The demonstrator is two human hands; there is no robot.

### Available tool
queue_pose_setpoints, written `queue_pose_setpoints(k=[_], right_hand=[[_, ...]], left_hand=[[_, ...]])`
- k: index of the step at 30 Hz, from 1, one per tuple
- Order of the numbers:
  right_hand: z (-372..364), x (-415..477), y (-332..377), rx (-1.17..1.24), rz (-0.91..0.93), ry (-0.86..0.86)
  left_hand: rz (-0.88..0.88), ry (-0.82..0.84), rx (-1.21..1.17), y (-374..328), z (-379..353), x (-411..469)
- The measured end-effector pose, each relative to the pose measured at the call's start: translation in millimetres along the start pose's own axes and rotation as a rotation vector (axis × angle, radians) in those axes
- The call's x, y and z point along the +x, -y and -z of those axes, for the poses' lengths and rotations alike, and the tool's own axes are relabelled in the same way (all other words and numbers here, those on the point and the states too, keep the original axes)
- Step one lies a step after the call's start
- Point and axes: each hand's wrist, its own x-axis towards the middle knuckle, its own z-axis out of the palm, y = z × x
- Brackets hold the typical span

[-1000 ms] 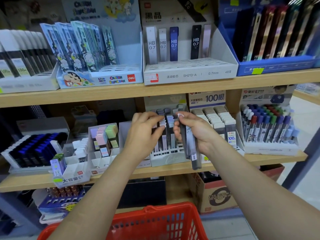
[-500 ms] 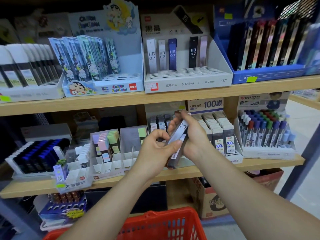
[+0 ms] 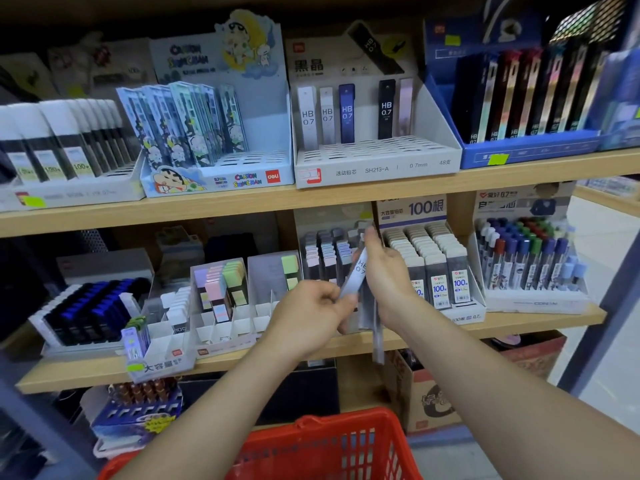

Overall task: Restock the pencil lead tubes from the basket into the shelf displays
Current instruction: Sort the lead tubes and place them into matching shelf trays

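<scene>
White plastic tube (image 3: 356, 275), marked HB 0.7, is pinched at its low end by the fingers (image 3: 341, 301) of the left hand (image 3: 311, 315), which curl onto it. Its long axis slants, with the low end toward the left hand and the high end up and to the right, lying against the right hand (image 3: 389, 275). The right hand is clenched round a bundle (image 3: 375, 327) of darker tubes that hangs near upright below it. Cannot tell whether the right hand also grips the white tube.

Both hands are in front of the lower shelf (image 3: 104, 375), just before the pastel rack (image 3: 327, 252). The HB 0.7 rack (image 3: 377, 168) stands on the upper shelf (image 3: 207, 209), above the hands. Only its back row is filled; the front slots are open.

Judgement: one tube is being separated from the bundle. Its label matches the HB 0.7 rack, so the likely move is upward, tube turned upright. The left hand is nearer but holds the end that must enter a slot, so a regrip is probable.

The red basket (image 3: 332, 445) is below, between the forearms.
</scene>
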Motion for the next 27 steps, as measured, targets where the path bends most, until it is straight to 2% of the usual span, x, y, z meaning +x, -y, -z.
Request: queue_pose_setpoints(k=[3,5,7,9,11,14,18,22,25,27], right_hand=[[14.8,-3.8,3.5,-0.063,-0.028,0.313],[23.5,-4.9,8.1,-0.061,-0.053,0.517],[29.6,-6.7,17.3,-0.099,-0.049,0.661],[31.4,-10.6,29.2,-0.206,-0.007,0.749],[29.5,-14.4,39.3,-0.262,0.035,0.783],[23.1,-21.5,52.4,-0.274,0.097,0.800],[16.3,-28.6,67.6,-0.187,0.164,0.784],[16.2,-30.4,86.5,0.018,0.094,0.743],[21.3,-27.2,100.0,0.271,0.004,0.701],[23.8,-25.4,107.8,0.428,0.006,0.638]], left_hand=[[0.099,0.001,-0.223,-1.2,12.7,-1.9],[0.139,0.096,-0.300,-0.6,25.1,-4.5],[0.145,0.261,-0.231,-1.4,35.6,-8.7],[0.068,0.297,-0.071,-5.1,43.0,-12.6],[-0.018,0.157,-0.092,-10.8,47.6,-14.3],[-0.100,0.001,-0.334,-20.7,54.2,-15.5],[-0.256,-0.139,-0.331,-34.9,59.4,-19.9],[-0.340,-0.317,-0.393,-53.4,71.9,-23.1],[-0.392,-0.429,-0.489,-69.9,90.1,-15.0],[-0.419,-0.506,-0.513,-81.1,103.7,-1.7]])
